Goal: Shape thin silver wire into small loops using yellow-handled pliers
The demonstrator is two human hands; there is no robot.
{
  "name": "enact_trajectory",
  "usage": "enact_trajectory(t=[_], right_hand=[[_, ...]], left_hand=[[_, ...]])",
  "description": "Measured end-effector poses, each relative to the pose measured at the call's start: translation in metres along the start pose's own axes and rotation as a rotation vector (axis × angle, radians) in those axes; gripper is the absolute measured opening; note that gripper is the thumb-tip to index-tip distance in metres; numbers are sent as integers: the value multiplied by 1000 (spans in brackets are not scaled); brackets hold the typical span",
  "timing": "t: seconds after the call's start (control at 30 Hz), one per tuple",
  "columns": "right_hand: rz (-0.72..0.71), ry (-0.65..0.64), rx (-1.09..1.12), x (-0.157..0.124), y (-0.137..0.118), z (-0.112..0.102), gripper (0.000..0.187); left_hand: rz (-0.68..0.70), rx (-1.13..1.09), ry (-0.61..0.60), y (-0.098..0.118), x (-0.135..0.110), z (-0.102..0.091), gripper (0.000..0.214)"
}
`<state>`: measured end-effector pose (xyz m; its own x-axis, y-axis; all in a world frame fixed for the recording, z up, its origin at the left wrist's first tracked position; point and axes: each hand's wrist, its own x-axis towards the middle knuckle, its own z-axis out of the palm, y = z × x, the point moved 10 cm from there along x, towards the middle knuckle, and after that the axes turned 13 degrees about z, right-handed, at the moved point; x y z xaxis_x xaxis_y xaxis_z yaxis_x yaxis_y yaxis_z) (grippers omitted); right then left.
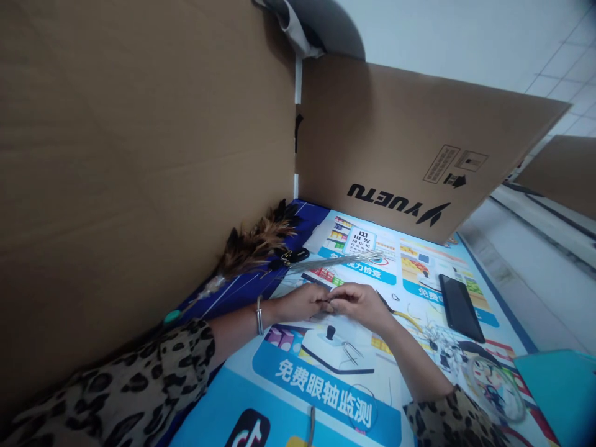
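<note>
My left hand (pixel 305 302), with a silver bangle (pixel 259 315) on its wrist, is closed, its fingertips pinched together. My right hand (pixel 361 304) is pinched too, and its fingertips meet those of the left over the printed sheet (pixel 391 366). Whatever lies between the fingers is too small and hidden to make out. Just right of my right hand lies a tool with a yellow handle (pixel 410 320), partly covered by that hand. Beyond both hands rests a bundle of thin silver wires (pixel 342 259).
Tall cardboard panels (pixel 391 136) stand at the left and back. Along the left one lie brown feathers (pixel 256 242) and a small black object (pixel 297 255). To the right are a black phone (pixel 460 307), a pile of clear and silvery bits (pixel 442 347) and a coil (pixel 516 397).
</note>
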<state>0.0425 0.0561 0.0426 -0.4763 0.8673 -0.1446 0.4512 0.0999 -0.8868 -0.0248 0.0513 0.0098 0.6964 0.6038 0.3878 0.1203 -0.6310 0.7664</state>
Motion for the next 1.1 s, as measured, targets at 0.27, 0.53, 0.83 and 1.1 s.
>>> enact_trajectory(t=[0.27,0.53,0.83,1.1], right_hand=[[-158,171,-261,-10,-29,-8,13],[-180,192,-351,-10,-36,-13,15],[-199,212,-377,-12,-39,-14,15],[-183,238,-391,-13,-40,-15,14]], left_hand=[[10,6,-22,3,1,1,28],[15,56,24,6,2,-3,23],[51,99,1,16,3,-5,25],[-38,-136,-62,7,0,-3,32]])
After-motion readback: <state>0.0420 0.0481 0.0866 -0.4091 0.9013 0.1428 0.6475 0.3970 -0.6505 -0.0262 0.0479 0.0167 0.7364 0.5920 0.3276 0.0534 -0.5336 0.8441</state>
